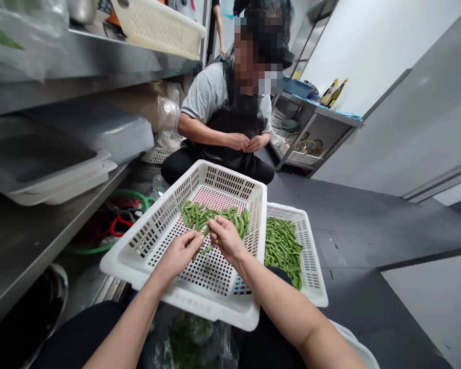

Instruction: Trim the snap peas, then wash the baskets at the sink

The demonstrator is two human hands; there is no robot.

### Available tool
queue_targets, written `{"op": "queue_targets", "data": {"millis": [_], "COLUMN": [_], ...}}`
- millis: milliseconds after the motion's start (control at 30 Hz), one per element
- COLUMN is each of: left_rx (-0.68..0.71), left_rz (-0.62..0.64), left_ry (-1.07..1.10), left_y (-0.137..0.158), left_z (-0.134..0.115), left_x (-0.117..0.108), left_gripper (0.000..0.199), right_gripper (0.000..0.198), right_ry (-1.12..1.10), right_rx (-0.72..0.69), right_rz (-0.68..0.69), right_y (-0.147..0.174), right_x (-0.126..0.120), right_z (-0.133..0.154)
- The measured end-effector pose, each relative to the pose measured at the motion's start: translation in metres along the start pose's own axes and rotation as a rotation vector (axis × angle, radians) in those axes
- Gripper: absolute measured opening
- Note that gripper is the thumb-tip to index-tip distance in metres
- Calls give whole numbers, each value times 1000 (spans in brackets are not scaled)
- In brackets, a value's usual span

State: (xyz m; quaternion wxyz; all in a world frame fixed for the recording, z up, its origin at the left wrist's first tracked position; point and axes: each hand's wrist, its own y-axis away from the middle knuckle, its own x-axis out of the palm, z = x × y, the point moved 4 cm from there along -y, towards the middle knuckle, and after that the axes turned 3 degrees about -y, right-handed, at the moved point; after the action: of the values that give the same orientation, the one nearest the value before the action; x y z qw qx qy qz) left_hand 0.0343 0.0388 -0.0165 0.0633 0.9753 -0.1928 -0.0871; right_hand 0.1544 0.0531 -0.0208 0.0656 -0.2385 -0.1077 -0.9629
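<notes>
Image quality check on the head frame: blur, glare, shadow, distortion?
Head view: left hand, right hand and green pods reasonably clear; upper-left clear bag soft and smeared; bright glare on the plastic wrap; deep shadow at lower left; edges look stretched, wide-angle style; pixel blocks mask the face of the person opposite.

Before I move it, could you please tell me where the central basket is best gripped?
The basket is probably best held by its rim, at left and right, coming from outside: the rim flares outward like a lip, while the pods lie inside.
</notes>
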Motion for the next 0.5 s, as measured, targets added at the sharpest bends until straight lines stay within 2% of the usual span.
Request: {"op": "queue_targets", "data": {"millis": [67, 167, 233, 300, 367, 400, 500], "left_rx": [88, 148, 148, 144, 143, 135, 60], "left_rz": [21, 114, 174, 195, 165, 131, -7], "left_ry": [-103, -202, -256, -283, -261, -222, 8], "left_y": [2, 8, 12, 14, 15, 13, 6], "left_z": [-5, -16, -21, -22, -21, -19, -10], "left_x": [-2, -6, -8, -10, -11, -12, -11], "left_gripper": [39, 38, 38, 38, 39, 39, 41], "right_gripper": [49, 53, 59, 62, 58, 55, 45], "right_ry": [-67, -94, 8, 112, 171, 190, 259], "right_rx": [63, 320, 523, 635, 604, 550, 296], "right_rz": [21, 119, 295, 491, 582, 583, 438], "right_y": [-4, -9, -7, -1, 4, 6, 6], "right_x": [-4, -13, -16, -15, -11, -8, 2], "right_z": [0, -5, -9, -13, -14, -14, -14]}}
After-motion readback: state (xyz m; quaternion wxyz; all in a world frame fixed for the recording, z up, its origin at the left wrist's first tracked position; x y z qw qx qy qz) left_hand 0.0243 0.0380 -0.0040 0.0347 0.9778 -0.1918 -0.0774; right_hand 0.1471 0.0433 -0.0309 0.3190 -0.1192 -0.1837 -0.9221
